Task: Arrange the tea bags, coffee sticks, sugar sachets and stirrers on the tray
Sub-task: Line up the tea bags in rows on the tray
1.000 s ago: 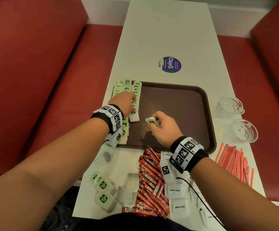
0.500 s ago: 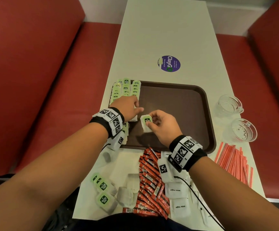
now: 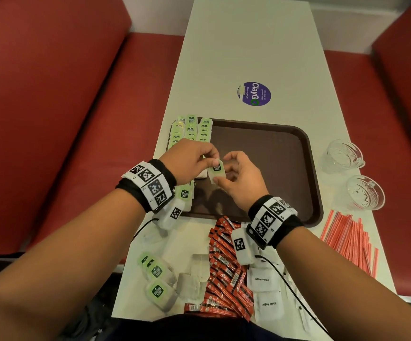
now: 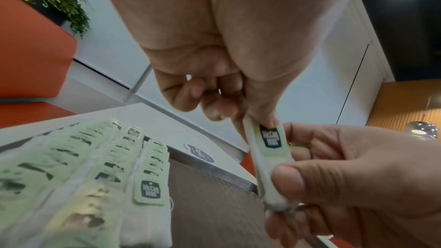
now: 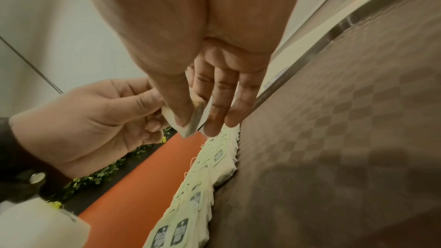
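Both hands hold one green-tagged tea bag (image 3: 216, 171) above the left half of the brown tray (image 3: 278, 153). My left hand (image 3: 194, 161) pinches its top end and tag (image 4: 270, 137); my right hand (image 3: 234, 178) pinches its lower end between thumb and fingers (image 5: 190, 120). Overlapping rows of tea bags (image 3: 191, 130) lie along the tray's left side (image 4: 100, 165). Loose tea bags (image 3: 156, 279), red coffee sticks (image 3: 226, 269) and white sugar sachets (image 3: 264, 291) lie on the table near me. Red stirrers (image 3: 349, 239) lie at the right.
Two clear glass cups (image 3: 343, 156) (image 3: 365, 193) stand right of the tray. A purple round sticker (image 3: 254, 93) marks the white table (image 3: 248, 45) beyond it. Red bench seats flank the table. Black cables run from my wristbands.
My right hand has raised the tea bag and brought it leftward. My left hand left the laid rows and took hold of the bag's top end.
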